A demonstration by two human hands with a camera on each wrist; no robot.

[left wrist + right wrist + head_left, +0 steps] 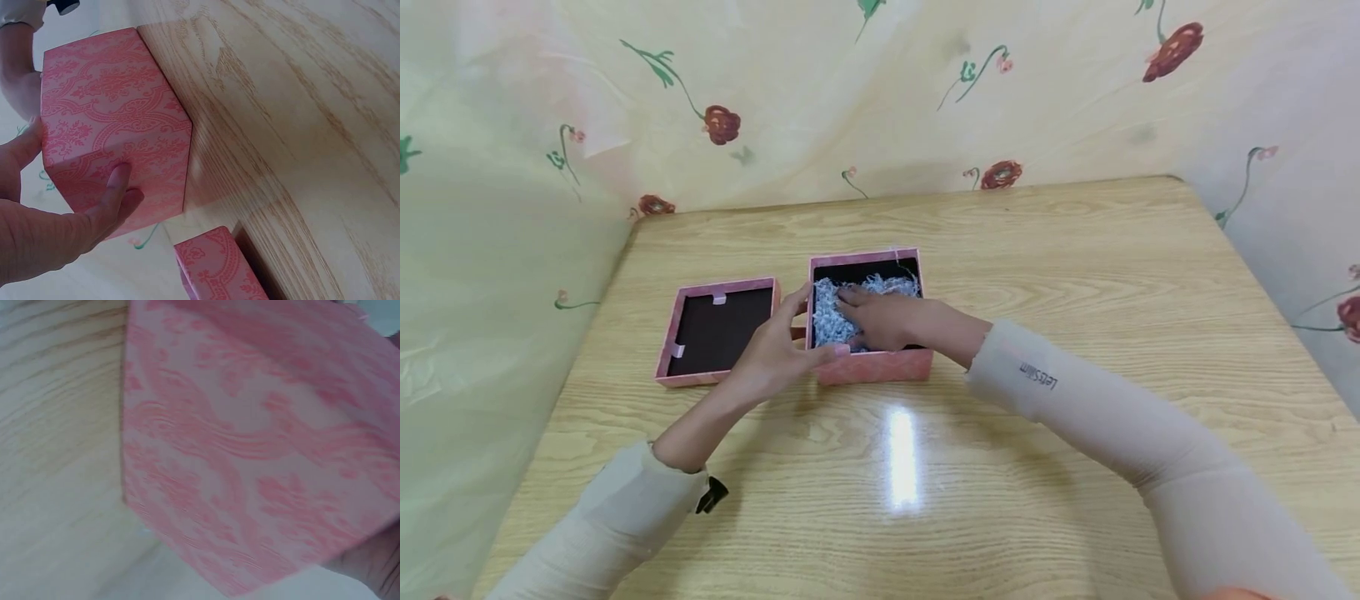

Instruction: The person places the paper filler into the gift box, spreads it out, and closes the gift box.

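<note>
An open pink patterned box [874,367] with a black inside stands upright on the table, and pale blue shredded paper [827,315] lies in it. My left hand [771,354] holds the box at its near left corner, the thumb over the near rim and the fingers against the left side. In the left wrist view those fingers [119,184] touch the patterned wall. Inside the box, my right hand [883,321] rests on the shredded paper with its fingers extended. The right wrist view shows mostly the box's outer wall [219,456], blurred.
Left of the box lies a matching pink lid [694,380], inside up, with a black lining and small pale tabs. The light wood table [1037,250] backs onto a floral sheet [820,100], which also hangs along the left and right sides.
</note>
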